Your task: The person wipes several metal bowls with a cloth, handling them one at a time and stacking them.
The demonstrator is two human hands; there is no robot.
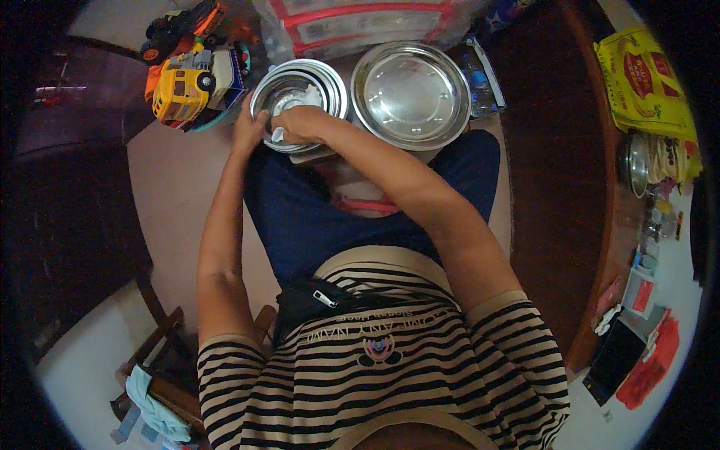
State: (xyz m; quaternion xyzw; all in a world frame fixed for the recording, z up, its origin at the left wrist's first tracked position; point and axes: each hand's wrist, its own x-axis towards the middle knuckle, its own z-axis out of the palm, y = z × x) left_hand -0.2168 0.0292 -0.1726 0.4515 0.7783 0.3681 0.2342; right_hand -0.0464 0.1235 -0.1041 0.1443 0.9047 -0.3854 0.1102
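Head view, person seated, looking down at the lap.

Bowl (298, 94): steel, deep, resting near the knees at 12 o'clock from the torso. It appears to be the top of a small nested stack, judging by the doubled rims; the count cannot be told.

Left hand (249, 129): at the bowl's 8 o'clock rim, fingers curled on the outer edge, steadying it. Grip narrow, closed on the rim.

Right hand (301, 124): inside the bowl at its 6 o'clock side, fingers closed on a white cloth (298, 101). The cloth is bunched and pressed against the inner wall; part of it shows above the knuckles, toward the bowl's centre.

Plate (410, 94): wide steel plate, at 3 o'clock of the bowl, rims touching or nearly so; cannot tell which. Its face looks dry and bright, nothing lying on it.

Progress, as a judgement: wiping of the bowl is under way, the cloth being at the near wall, with the far wall not yet covered. The plate is not in hand; whether it has been wiped cannot be told.

Surroundings: toy trucks (187, 79) at 9 o'clock of the bowl, on the floor. A yellow bag (645, 82) lies far off at 3 o'clock.
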